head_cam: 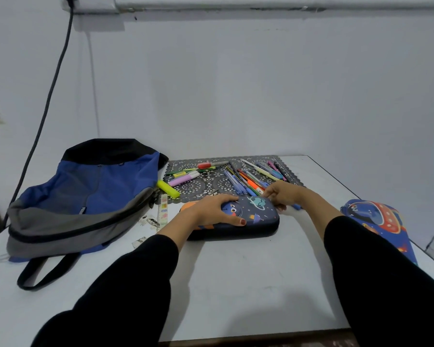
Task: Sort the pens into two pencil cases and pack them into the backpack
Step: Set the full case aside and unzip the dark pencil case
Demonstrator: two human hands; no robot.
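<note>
A dark blue space-print pencil case (257, 217) lies shut on the white table in front of me. My left hand (211, 210) grips its left end, thumb on the lid. My right hand (282, 192) holds its far right corner with curled fingers. Whether they pinch a zipper pull I cannot tell. Behind the case, several pens and highlighters (246, 177) lie scattered on a dark lace mat (218, 182). A second pencil case (376, 219), blue with a red rocket print, lies at the right table edge. The blue and grey backpack (85, 199) lies flat at the left.
A yellow highlighter (168, 189) lies off the mat beside the backpack. A ruler (163, 211) and small scraps lie between backpack and case. A black cable (48, 96) hangs down the wall at the left. The table edge (261, 333) runs close in front.
</note>
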